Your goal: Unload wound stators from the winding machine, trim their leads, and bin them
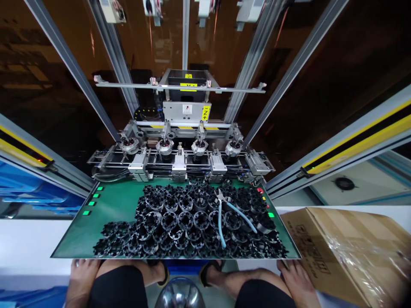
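Note:
My left hand (82, 276) lies beside my left thigh at the front edge of the green work plate (105, 205). Its fingers are stretched out and hold nothing that shows. By my right thigh rests my right hand (297, 276), fingers extended and visibly without an object, close to the cardboard box (308, 256). Between the hands, slotted black ring-shaped parts (185, 220) are stacked in rows over much of the plate. Diagonal cutting pliers (221, 218) with light-blue handles lie across the rings, jaws pointing away from me.
Behind the parts stands a metal fixture (180, 164) with several round clamping stations (165, 146). Aluminium posts (69, 64) and yellow-striped side bars (356, 139) frame the bay. Green lit buttons (91, 203) and a red button (260, 191) sit on the plate. Blue bins (38, 184) stand left.

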A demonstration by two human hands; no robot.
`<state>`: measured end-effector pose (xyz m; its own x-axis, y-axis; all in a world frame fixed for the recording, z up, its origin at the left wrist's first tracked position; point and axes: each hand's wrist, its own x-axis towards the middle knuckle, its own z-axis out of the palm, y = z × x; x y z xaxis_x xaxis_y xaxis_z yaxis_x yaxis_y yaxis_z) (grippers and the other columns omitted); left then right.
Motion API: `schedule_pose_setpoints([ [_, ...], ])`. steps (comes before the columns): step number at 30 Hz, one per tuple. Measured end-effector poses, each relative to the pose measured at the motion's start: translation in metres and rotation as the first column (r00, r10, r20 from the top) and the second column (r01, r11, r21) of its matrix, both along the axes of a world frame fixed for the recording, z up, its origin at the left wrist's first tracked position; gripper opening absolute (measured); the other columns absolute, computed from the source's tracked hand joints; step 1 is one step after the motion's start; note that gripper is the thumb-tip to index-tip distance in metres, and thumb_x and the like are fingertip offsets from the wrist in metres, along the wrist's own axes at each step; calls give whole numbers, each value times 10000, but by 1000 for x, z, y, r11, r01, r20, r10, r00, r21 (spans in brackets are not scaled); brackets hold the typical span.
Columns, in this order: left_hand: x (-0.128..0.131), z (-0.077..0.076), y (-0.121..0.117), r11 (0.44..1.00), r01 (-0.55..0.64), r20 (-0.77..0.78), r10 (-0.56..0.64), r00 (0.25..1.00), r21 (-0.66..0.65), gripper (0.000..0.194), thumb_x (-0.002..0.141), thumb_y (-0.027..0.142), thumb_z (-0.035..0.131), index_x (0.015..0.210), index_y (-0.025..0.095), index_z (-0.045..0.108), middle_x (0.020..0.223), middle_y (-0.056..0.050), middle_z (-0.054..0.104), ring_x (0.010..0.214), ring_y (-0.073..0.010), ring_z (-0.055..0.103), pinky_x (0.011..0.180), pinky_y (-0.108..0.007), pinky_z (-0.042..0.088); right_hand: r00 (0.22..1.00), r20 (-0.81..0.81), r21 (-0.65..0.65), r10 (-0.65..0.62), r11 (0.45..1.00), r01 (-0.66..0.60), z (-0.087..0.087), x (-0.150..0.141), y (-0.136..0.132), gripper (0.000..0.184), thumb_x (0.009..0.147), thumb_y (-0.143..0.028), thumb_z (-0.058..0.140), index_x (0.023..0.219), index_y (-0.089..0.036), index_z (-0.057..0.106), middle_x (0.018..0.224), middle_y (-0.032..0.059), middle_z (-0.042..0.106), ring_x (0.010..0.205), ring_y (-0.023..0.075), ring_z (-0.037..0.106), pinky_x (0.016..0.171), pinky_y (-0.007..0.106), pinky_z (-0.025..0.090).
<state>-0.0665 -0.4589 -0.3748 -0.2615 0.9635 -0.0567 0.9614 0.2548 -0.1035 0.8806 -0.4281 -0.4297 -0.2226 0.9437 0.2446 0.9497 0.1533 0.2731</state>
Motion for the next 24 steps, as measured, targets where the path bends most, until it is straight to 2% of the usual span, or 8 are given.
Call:
schedule_pose_setpoints([
  [3, 0, 0, -1, 998, 7, -62, -11, 998, -57, 156, 985, 307, 776, 1017, 239, 912, 1101, -180, 861, 1197, -424, 783, 1194, -659, 576, 995, 95, 15, 37, 999, -39, -8, 8, -1, 425, 937, -143, 740, 1234, -342, 971, 1434, 147, 859, 1439, 412, 739, 1233, 551, 601],
  [6, -4, -4, -3, 994, 27, -141, -43, 989, -110, 255, 954, 184, 762, 1110, 236, 957, 1202, -189, 891, 1256, -429, 793, 1206, -628, 581, 984, 157, 68, 84, 993, -95, -11, 12, 1, 431, 966, -108, 706, 1220, -308, 991, 1418, 172, 877, 1406, 405, 774, 1193, 533, 651],
  [9, -9, -8, -7, 981, 24, -168, -57, 984, -192, 389, 975, 80, 720, 1216, 238, 982, 1274, -181, 906, 1293, -415, 807, 1232, -589, 572, 992, 87, 110, 96, 988, -106, -9, 11, 5, 468, 938, -85, 678, 1132, -367, 997, 1337, 130, 905, 1347, 391, 813, 1148, 544, 699],
  [11, -10, -6, -8, 983, 64, -153, -91, 984, -172, 433, 1013, 67, 659, 1250, 236, 979, 1300, -181, 908, 1310, -412, 806, 1237, -589, 564, 997, 6, 116, 81, 990, -82, -6, 10, 7, 489, 900, -83, 670, 1079, -406, 991, 1291, 104, 917, 1311, 391, 832, 1125, 565, 723],
  [13, -8, -1, -6, 989, 82, -125, -97, 987, -121, 405, 1009, 97, 648, 1204, 239, 973, 1285, -179, 905, 1297, -415, 797, 1222, -598, 564, 996, -59, 98, 68, 993, -62, -5, 11, 9, 496, 867, -92, 674, 1070, -418, 988, 1279, 98, 924, 1283, 395, 846, 1097, 575, 740],
  [18, 1, 12, 5, 990, -24, -39, 19, 999, -138, 136, 896, 232, 812, 973, 250, 923, 1146, -163, 873, 1200, -405, 774, 1168, -593, 582, 980, -196, 29, 40, 999, -34, -8, 21, 19, 458, 803, -149, 678, 1012, -419, 984, 1241, 107, 931, 1210, 402, 860, 970, 552, 755],
  [20, 4, 12, 6, 994, -27, -35, 24, 999, -110, 119, 895, 250, 810, 950, 253, 915, 1123, -160, 865, 1209, -407, 770, 1182, -601, 578, 974, -225, 11, 21, 1000, -19, -10, 21, 21, 440, 778, -162, 671, 969, -416, 976, 1200, 110, 928, 1171, 401, 858, 924, 539, 751],
  [24, 6, 4, 2, 1000, -7, -28, 8, 1000, 25, 166, 903, 233, 755, 932, 257, 917, 1071, -162, 864, 1189, -420, 785, 1169, -633, 599, 987, -159, 54, 10, 999, -1, -12, 16, 18, 453, 788, -147, 669, 1016, -391, 975, 1255, 122, 927, 1241, 406, 847, 1014, 546, 743],
])
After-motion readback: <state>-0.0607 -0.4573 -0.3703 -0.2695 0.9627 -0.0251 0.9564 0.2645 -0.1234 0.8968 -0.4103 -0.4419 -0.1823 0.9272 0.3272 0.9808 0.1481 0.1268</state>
